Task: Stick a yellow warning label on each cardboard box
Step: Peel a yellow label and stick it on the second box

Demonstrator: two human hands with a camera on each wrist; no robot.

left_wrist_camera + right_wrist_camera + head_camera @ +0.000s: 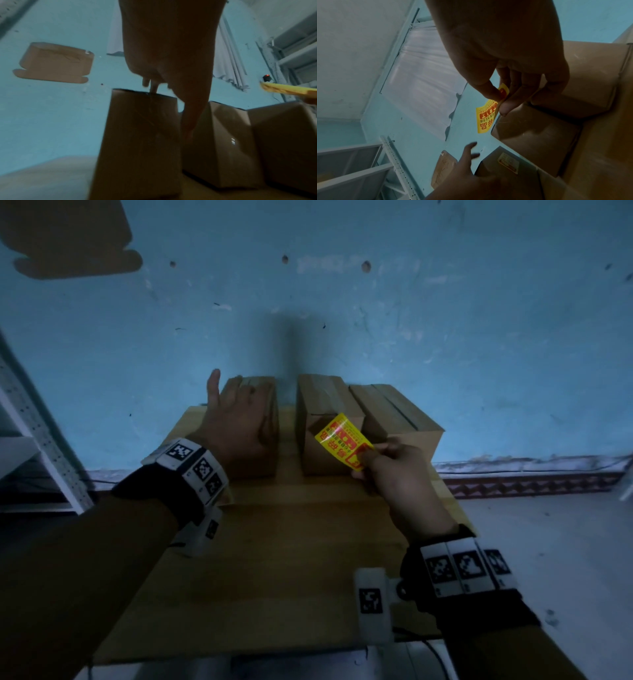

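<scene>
3 cardboard boxes stand in a row at the far edge of a wooden table [274, 542], against a blue wall [445, 337]. The left box [263, 405] stands apart from the other 2, with a clear gap between it and the middle box [322, 405]; the right box [400, 419] sits just beside the middle one, apparently touching it. The left hand [236, 419] lies over the top of the left box with its fingers spread and fairly straight, gripping nothing; the wrist view shows fingertips [153, 88] touching the box's top edge and the thumb hanging down along the box's right side. The right hand [394, 470] pinches a yellow warning label [342, 440] by one corner between thumb and fingers, and the label stands up in the air in front of the middle box's near face (whether it touches the cardboard cannot be told from the head view). In the right wrist view the label [486, 119] hangs below the pinching fingers [506, 106], red print on yellow, just beside a box edge. That view also shows a small label already stuck [508, 162] on the top of the left box, near the left hand. A flattened piece of cardboard [54, 62] is fixed on the wall up to the left, and a white metal shelf [34, 440] stands at the left of the table.
</scene>
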